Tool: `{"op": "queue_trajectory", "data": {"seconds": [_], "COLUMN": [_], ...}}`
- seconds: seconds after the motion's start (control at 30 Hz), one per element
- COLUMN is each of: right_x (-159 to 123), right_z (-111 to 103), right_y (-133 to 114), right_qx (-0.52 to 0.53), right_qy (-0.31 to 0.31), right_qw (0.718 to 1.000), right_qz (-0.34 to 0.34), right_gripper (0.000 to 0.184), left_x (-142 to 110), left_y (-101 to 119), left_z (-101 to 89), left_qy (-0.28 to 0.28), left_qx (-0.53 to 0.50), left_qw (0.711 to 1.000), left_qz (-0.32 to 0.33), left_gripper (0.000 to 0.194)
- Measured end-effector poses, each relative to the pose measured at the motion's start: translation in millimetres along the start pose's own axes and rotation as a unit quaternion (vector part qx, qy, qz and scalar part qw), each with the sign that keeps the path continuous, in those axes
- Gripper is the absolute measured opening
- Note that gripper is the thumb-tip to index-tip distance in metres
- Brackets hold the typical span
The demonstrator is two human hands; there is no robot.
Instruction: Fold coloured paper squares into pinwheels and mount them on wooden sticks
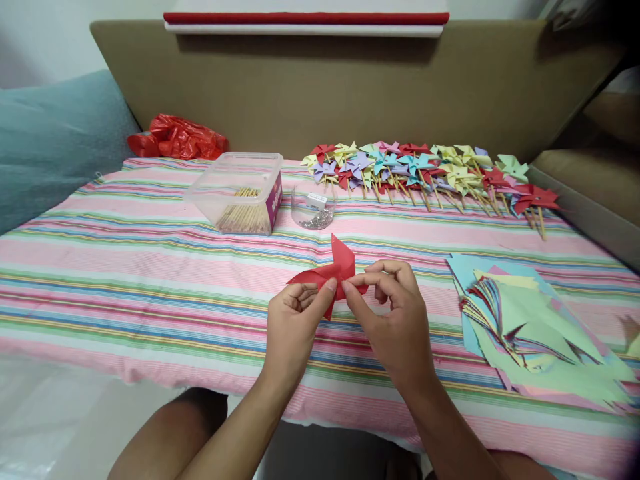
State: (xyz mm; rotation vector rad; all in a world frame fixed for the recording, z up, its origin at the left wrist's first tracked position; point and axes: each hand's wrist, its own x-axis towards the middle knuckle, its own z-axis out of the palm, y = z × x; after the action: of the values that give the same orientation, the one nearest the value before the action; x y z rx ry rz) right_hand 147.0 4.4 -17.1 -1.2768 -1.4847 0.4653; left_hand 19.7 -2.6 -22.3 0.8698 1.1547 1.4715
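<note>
Red pinwheel [343, 260], multicolour-striped cloth [200, 267]

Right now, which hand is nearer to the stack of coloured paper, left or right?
Right. The right hand is to the left of the stack of coloured paper, with a gap between; the left hand is farther left, beyond the right.

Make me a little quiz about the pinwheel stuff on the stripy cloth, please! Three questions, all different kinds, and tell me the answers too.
1. What colour is the pinwheel that the left hand and right hand hold?
A) blue
B) red
C) green
2. True or false: the box with the sticks stands left of the round tub.
3. Fill the gap: the paper pile lies nearer the ____ hand.

Key: 1 B; 2 true; 3 right.
</note>
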Motion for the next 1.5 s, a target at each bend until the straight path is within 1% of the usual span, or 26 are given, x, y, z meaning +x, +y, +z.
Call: {"op": "queue_trajectory", "data": {"seconds": [0.3, 0.43, 0.53, 0.6, 0.7, 0.8, 0.9, 0.97, 1.07, 1.13, 1.23, 1.3, 1.37, 1.43, 1.5], "right_x": [-1, -2, -1, -1, 0, 2, 7, 15, 35, 57, 99, 130, 160, 184, 203], "right_z": [0, 2, 2, 0, -4, -7, -4, 1, 13, 24, 46, 65, 83, 100, 113], "right_y": [0, 0, 1, 2, 5, 14, 28, 36, 40, 38, 33, 29, 27, 25, 27], "right_qx": [0.002, 0.004, 0.007, 0.012, 0.014, 0.002, -0.038, -0.069, -0.099, -0.123, -0.166, -0.189, -0.211, -0.236, -0.259], "right_qy": [0.000, -0.007, -0.009, -0.002, 0.012, 0.017, 0.007, -0.028, -0.088, -0.113, -0.145, -0.184, -0.235, -0.295, -0.359], "right_qw": [1.000, 1.000, 1.000, 1.000, 1.000, 0.999, 0.999, 0.997, 0.989, 0.982, 0.968, 0.954, 0.938, 0.919, 0.893], "right_qz": [0.009, 0.005, 0.008, 0.008, 0.015, 0.033, 0.020, -0.012, -0.062, -0.091, -0.121, -0.139, -0.139, -0.116, -0.082], "right_gripper": [0.005, 0.004, 0.003, 0.009, 0.014, 0.016, 0.020, 0.023, 0.023, 0.023, 0.021, 0.019, 0.019, 0.022, 0.025], "left_x": [0, 0, 2, 5, 8, 7, 2, -2, -5, -6, -9, -11, -12, -12, -13], "left_y": [-2, -2, -2, -1, 1, 5, 8, 10, 14, 16, 18, 18, 19, 21, 24], "left_z": [1.0, 2.1, 0.5, -3.8, -15.3, -28.5, -37.5, -41.7, -50.4, -59.4, -74.3, -81.6, -85.5, -87.2, -88.0], "left_qy": [0.018, 0.019, 0.012, 0.017, 0.036, 0.044, 0.022, -0.006, -0.026, -0.039, -0.064, -0.073, -0.082, -0.098, -0.123], "left_qx": [0.000, -0.027, -0.054, -0.074, -0.098, -0.085, -0.045, -0.008, 0.052, 0.108, 0.216, 0.268, 0.305, 0.341, 0.372], "left_qw": [1.000, 0.999, 0.998, 0.996, 0.993, 0.994, 0.997, 0.999, 0.998, 0.993, 0.972, 0.955, 0.939, 0.923, 0.908], "left_qz": [-0.012, -0.019, -0.037, -0.051, -0.058, -0.055, -0.056, -0.048, -0.019, 0.012, 0.069, 0.104, 0.132, 0.148, 0.149], "left_gripper": [0.025, 0.025, 0.025, 0.026, 0.025, 0.026, 0.030, 0.035, 0.044, 0.046, 0.043, 0.038, 0.033, 0.029, 0.025]}}
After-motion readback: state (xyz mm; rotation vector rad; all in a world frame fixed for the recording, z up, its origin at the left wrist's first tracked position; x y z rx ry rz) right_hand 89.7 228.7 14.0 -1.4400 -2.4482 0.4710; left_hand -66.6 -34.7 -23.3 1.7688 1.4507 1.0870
